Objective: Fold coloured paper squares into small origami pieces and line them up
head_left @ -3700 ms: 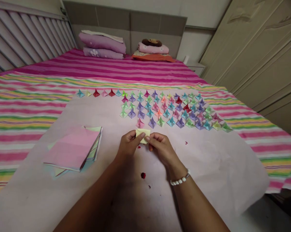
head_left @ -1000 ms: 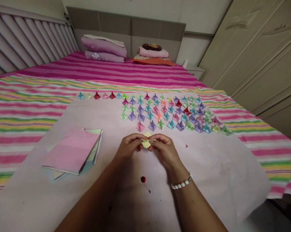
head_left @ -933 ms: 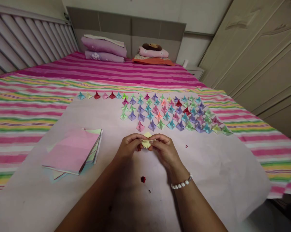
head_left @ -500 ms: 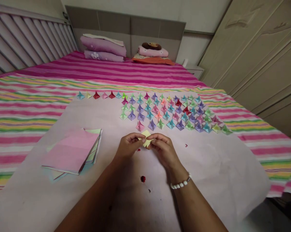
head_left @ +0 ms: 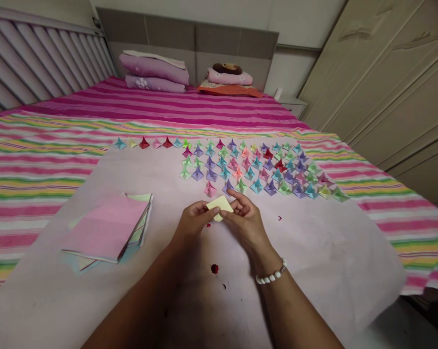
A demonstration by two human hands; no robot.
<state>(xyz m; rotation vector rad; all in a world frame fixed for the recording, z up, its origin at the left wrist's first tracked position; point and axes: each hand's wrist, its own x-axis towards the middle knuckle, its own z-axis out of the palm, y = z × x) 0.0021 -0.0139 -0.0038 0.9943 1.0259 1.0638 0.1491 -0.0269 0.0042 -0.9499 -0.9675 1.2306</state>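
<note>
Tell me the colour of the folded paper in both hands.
The small folded paper is pale yellow, clearest in head view.

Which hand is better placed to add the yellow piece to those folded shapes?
Probably the right hand: it pinches the small yellow folded paper and its fingers lie nearest the colourful folded paper shapes.

A single camera worn on the person's head looks forward and down along the bed (head_left: 51,145). Both forearms enter from the bottom edge. The left hand (head_left: 191,224) and right hand (head_left: 245,220), pinching a yellow folded paper (head_left: 219,205), sit close, just below mid-frame. Farther off lie the rows of folded paper shapes (head_left: 248,167), then the headboard (head_left: 189,39). A wardrobe (head_left: 393,82) fills the right side.
</note>
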